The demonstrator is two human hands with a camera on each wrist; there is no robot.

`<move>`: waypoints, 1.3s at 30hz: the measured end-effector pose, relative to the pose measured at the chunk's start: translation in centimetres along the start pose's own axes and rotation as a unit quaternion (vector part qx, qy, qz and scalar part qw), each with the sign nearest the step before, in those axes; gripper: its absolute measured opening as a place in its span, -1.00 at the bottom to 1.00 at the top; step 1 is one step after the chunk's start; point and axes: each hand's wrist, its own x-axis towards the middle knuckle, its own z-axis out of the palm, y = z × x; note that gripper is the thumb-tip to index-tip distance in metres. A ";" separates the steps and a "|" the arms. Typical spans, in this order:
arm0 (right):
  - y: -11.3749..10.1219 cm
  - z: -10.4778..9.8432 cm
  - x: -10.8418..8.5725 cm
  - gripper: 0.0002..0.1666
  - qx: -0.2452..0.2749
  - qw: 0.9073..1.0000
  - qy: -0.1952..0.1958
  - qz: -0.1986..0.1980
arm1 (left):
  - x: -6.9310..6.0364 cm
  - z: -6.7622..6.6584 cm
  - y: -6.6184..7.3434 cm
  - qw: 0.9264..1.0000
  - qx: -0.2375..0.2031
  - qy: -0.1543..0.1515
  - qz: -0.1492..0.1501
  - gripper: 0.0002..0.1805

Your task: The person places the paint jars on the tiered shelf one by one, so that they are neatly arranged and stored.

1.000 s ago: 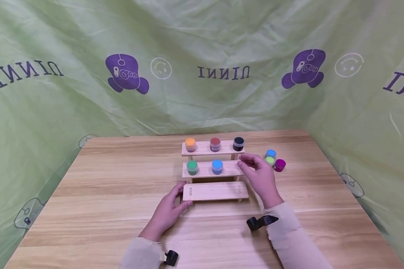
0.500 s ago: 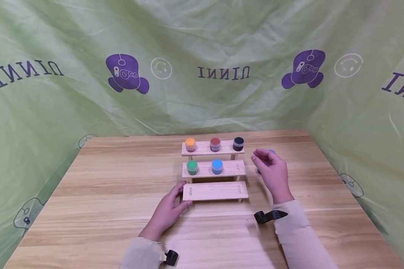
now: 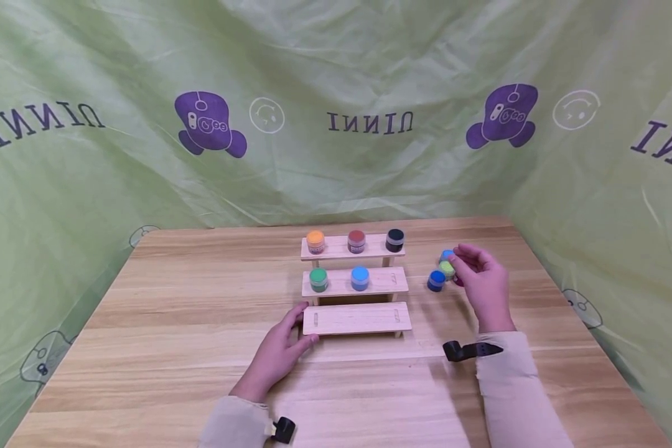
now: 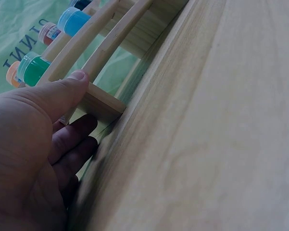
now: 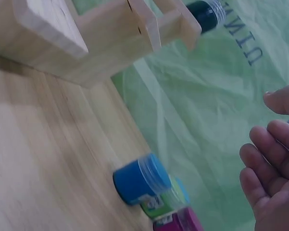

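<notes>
Hands well apart. Left hand (image 3: 277, 353), at 8 o'clock of the wooden rack (image 3: 358, 318), grips its lowest step's end. Right hand (image 3: 486, 289), at 3 o'clock, holds nothing, thumb and fingers parted beside the lime jar (image 3: 446, 270), dark blue jar (image 3: 436, 281), magenta jar (image 5: 175, 222) and light blue jar (image 3: 446, 256). Risk: jars bunched; a stray finger could topple one. A left-hand tug could jolt the rack, dropping the black jar (image 3: 394, 241) near the top step's 3 o'clock end.

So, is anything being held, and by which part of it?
Left grip holds the wooden stand by the left end of its lowest step; right grip holds nothing.
</notes>
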 end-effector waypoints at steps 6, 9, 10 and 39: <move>0.6 -0.8 0.6 -0.48 -0.027 0.999 0.022 0.007 | 0.0 0.0 0.0 1.000 -0.002 0.003 0.004 -0.22; 1.0 -1.0 0.8 -0.47 -0.041 0.999 0.027 0.012 | 0.0 0.0 0.0 1.000 -0.001 0.002 0.004 -0.22; 1.1 -1.1 0.8 -0.47 -0.040 0.999 0.027 0.015 | 0.0 0.0 0.0 1.000 -0.001 0.002 0.004 -0.22; 4.5 -2.8 2.0 -0.32 -0.072 0.995 0.031 0.063 | -0.1 0.0 0.0 1.000 -0.001 -0.001 0.000 -0.21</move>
